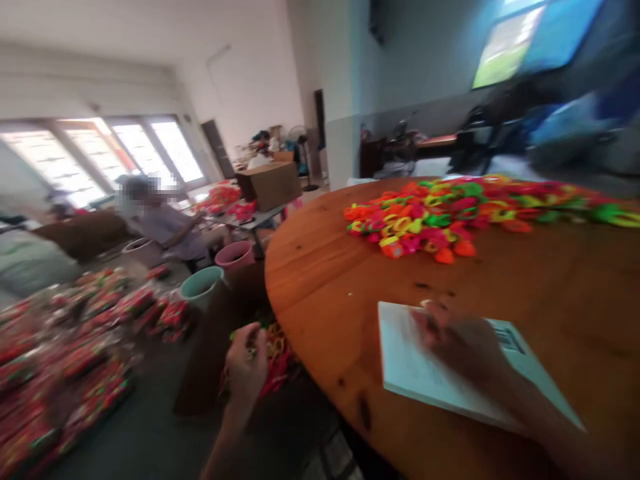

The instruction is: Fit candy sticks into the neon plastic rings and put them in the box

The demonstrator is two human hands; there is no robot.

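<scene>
My left hand (247, 363) is raised over an open cardboard box (200, 367) beside the table. Its fingers are curled together, and what they may hold is too small to make out. Behind that hand, bright yellow and red pieces (280, 363) lie in the box. Over a white pad or stack of sheets (405, 360) on the round wooden table (320, 293) is my right hand (460, 340). Motion smears its fingers, so their grip is unclear. Farther back on the table spreads a heap of small neon ring-like plastic pieces (425, 217).
Many clear bags of colourful pieces (80, 353) cover the floor at left. A green bucket (203, 283) and a pink bucket (235, 255) stand beyond the box. Behind them sits another person (183, 230) near a low table with a large carton (270, 185).
</scene>
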